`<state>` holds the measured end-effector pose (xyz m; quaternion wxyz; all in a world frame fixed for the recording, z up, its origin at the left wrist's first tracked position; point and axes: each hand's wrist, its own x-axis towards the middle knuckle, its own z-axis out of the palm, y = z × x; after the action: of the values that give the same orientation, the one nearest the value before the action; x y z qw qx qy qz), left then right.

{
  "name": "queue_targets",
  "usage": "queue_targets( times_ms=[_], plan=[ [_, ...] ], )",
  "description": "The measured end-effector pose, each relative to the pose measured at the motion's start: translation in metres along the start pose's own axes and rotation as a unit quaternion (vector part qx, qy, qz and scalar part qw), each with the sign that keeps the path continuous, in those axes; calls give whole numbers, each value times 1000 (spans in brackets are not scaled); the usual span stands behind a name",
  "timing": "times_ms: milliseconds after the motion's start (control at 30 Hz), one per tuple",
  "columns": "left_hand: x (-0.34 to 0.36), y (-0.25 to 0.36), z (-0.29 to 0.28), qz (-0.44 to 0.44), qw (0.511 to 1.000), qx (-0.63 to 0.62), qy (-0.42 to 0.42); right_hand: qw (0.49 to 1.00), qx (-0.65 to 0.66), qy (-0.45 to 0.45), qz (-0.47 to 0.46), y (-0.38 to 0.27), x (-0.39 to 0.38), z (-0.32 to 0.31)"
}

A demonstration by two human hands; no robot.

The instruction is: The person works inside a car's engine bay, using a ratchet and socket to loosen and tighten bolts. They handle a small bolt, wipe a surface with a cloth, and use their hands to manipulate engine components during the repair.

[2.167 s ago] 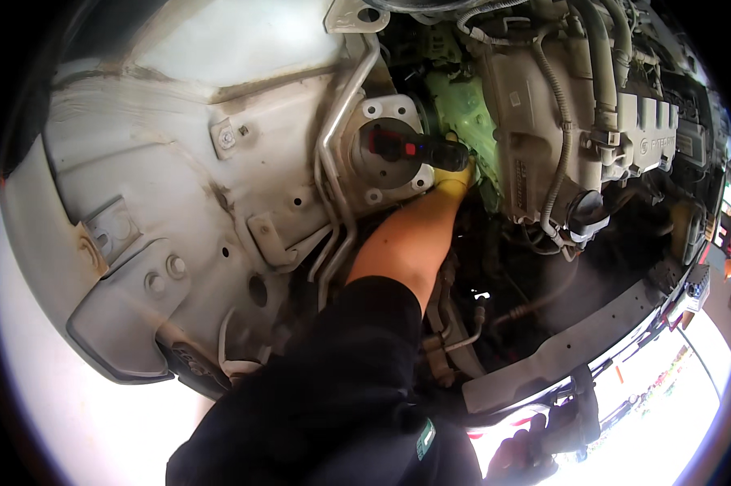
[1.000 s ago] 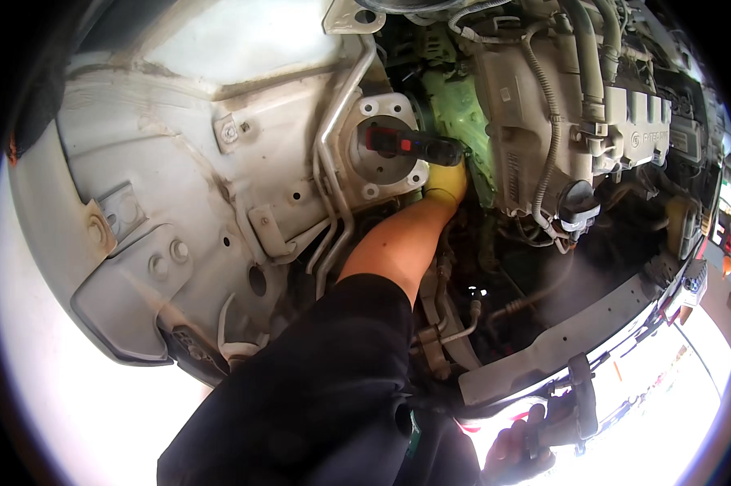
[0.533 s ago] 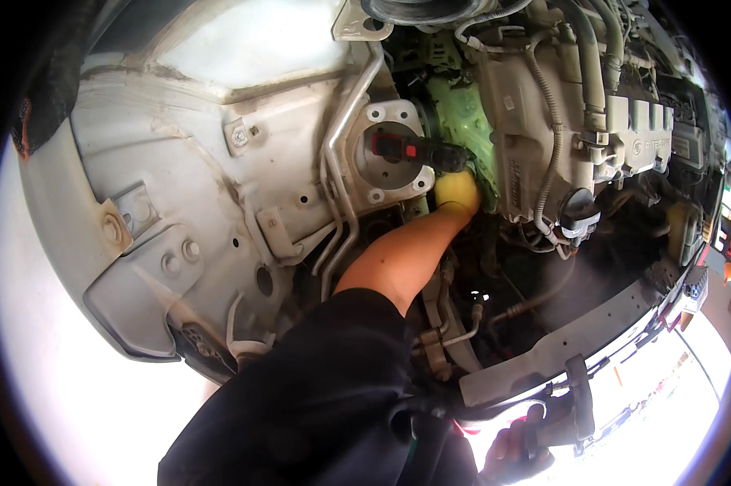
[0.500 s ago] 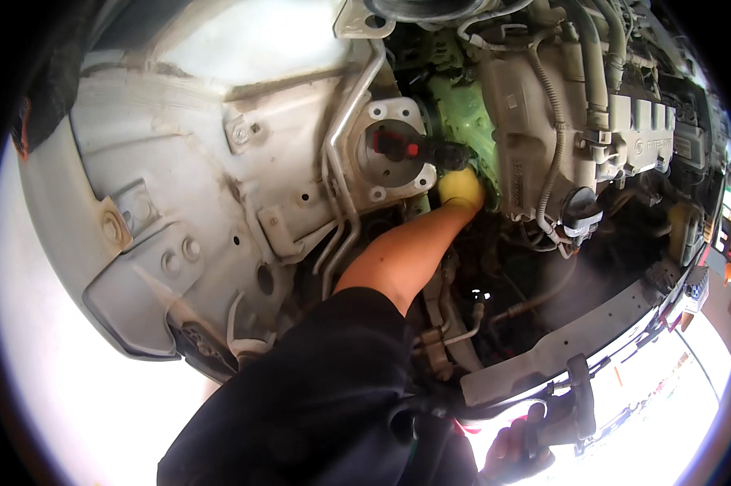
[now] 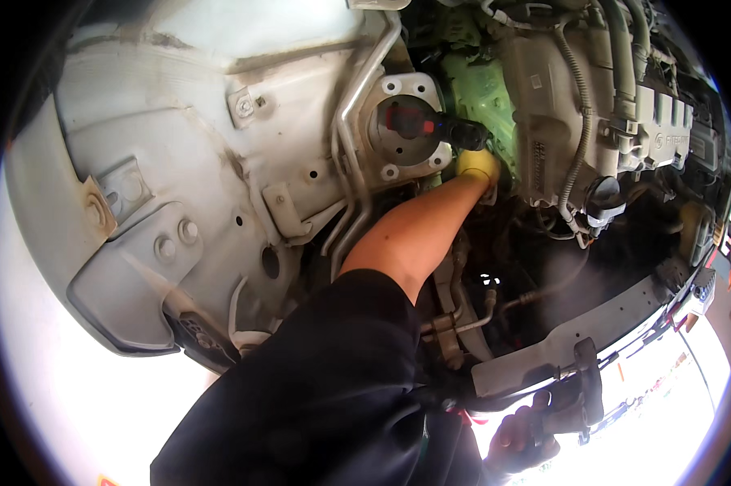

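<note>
Fingers of the left hand [image 5: 477, 164], covered by a yellow glove, are curled shut around the dark handle of a black-and-red tool [image 5: 440, 127], whose head sits in the centre of the round strut mount [image 5: 404, 130] at the top of the white inner wheel arch [image 5: 179, 186]. Bare forearm and black sleeve rise from below to reach it. Silver pipes [image 5: 351, 154] run down just left of the arm, and the grey engine block [image 5: 576, 113] crowds in on the right. Lower right, the right hand [image 5: 521, 440] in a dark glove grips a black bracket [image 5: 572, 397] on the front crossmember [image 5: 592, 332].
</note>
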<state>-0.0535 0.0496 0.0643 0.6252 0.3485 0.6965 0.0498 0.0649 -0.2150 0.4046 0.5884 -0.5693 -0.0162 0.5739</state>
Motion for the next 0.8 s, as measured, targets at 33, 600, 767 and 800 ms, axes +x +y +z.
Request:
queue_targets(
  times_ms=[33,600,767,800],
  plan=[
    [2,-4,1,9,999,23,29,1000,-3,-2,4,-1,1,0],
    [11,-42,35,121,984,73,112,998,-51,30,-10,8,4,14],
    [10,-56,41,177,966,97,164,998,-53,28,2,5,9,16],
    [9,-55,41,185,962,98,175,999,-48,23,2,4,10,13]
  ],
)
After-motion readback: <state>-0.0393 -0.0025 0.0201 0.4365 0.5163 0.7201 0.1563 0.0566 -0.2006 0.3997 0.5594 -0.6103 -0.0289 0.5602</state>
